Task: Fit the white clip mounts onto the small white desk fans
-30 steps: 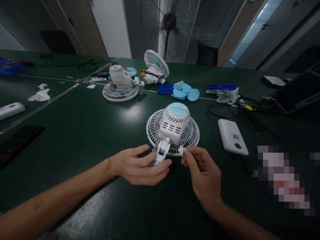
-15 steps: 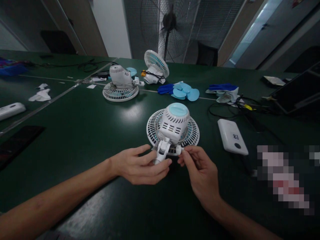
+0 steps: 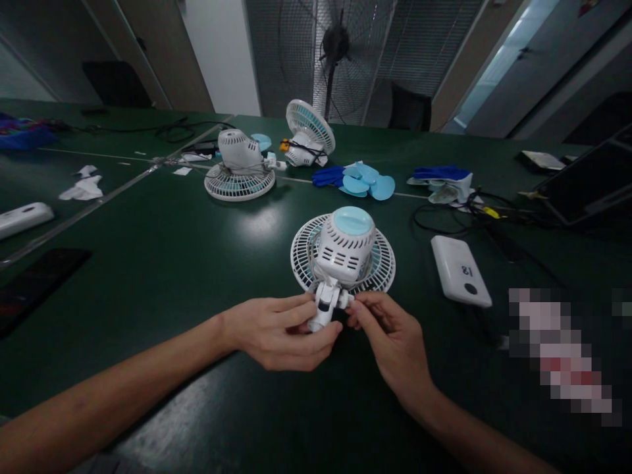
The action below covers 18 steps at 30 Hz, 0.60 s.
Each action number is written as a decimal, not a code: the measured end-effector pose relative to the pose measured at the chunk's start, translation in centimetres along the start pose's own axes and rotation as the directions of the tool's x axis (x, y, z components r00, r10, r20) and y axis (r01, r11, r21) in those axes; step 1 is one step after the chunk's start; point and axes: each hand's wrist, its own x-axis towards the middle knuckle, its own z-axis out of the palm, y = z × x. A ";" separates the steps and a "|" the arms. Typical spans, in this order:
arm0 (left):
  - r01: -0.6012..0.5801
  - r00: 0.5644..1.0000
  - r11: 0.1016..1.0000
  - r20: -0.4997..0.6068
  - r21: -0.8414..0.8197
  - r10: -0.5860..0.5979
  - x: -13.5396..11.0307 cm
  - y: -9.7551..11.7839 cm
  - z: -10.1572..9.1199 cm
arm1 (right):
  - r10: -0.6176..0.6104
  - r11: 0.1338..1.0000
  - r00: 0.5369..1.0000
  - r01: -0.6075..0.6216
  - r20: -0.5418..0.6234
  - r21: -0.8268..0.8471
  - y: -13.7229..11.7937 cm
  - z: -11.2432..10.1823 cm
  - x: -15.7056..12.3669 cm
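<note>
Green bench (image 3: pixel 148 263) ahead: the small fan (image 3: pixel 345 250) lies grille-down, my left hand (image 3: pixel 281 332) closed around its bracket (image 3: pixel 323 311) on the fan's near side. My right hand (image 3: pixel 390 339) has moved in, pinching the side knob (image 3: pixel 349 301), which now sits against that bracket.

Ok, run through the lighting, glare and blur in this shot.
Head view: dim overall, with soft glare on the green table beyond the nearest fan, which is sharp; lines bow toward the head view's edges; a pixelated block masks the right.
</note>
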 end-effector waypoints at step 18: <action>0.335 0.911 0.818 -0.062 -0.467 -0.408 0.1 1.5 0.3 | -0.021 0.998 0.999 0.019 -0.036 -0.063 -0.5 0.1 0.2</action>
